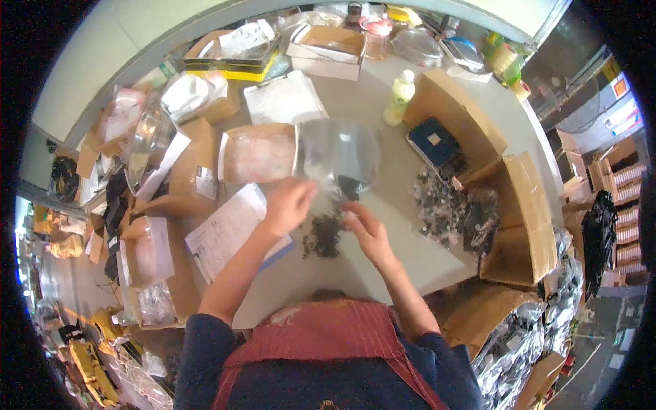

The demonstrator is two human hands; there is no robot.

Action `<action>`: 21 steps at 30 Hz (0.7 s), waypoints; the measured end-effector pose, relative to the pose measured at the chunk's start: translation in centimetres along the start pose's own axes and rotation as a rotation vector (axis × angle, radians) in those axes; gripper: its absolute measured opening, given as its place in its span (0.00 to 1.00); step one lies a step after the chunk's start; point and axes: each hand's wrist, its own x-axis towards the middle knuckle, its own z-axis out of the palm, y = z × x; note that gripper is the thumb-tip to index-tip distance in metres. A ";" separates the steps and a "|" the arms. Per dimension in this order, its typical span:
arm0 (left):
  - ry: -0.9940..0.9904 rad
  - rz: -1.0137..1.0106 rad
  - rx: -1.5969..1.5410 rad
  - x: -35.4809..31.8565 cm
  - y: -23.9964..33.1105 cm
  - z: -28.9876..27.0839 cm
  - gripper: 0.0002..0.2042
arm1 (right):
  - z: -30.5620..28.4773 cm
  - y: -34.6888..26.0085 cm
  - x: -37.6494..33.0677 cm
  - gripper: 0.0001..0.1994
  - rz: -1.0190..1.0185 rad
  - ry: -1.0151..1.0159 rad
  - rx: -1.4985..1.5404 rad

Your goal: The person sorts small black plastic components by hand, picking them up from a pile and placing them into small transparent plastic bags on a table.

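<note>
A clear plastic bag [339, 147] lies on the grey table in front of me, with some black pieces [350, 185] inside near its mouth. My left hand [292, 203] pinches the bag's near left edge, fingers closed. At the bag's near right side is my right hand [365, 225], its fingers bent and drawn together; what they hold, if anything, is too small to make out. Between my hands and the table's front edge lies a loose pile of small black parts [323, 236].
Printed sheets [229, 229] lie left, below an open white-lined box [258, 156]. To the right, cardboard walls [523, 212] surround a heap of small dark parts [441, 205] and a dark blue tray [435, 141]. A bottle [400, 98] and clipboard [285, 98] stand farther back.
</note>
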 end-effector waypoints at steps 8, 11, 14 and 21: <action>-0.117 -0.238 -0.256 -7.5 7.7 -0.8 0.13 | 1.2 0.7 -0.9 0.11 -0.076 -0.004 -0.151; -0.147 -0.710 -0.551 -8.5 7.9 -1.3 0.16 | 0.9 1.2 -2.2 0.10 -0.083 -0.020 -0.159; -0.365 -0.806 -1.040 -8.0 8.3 -2.2 0.21 | 1.2 1.7 -3.3 0.09 -0.105 -0.074 -0.146; -0.382 -0.874 -0.830 -9.2 8.7 -2.3 0.11 | 0.2 1.5 -4.6 0.10 0.109 -0.163 -0.075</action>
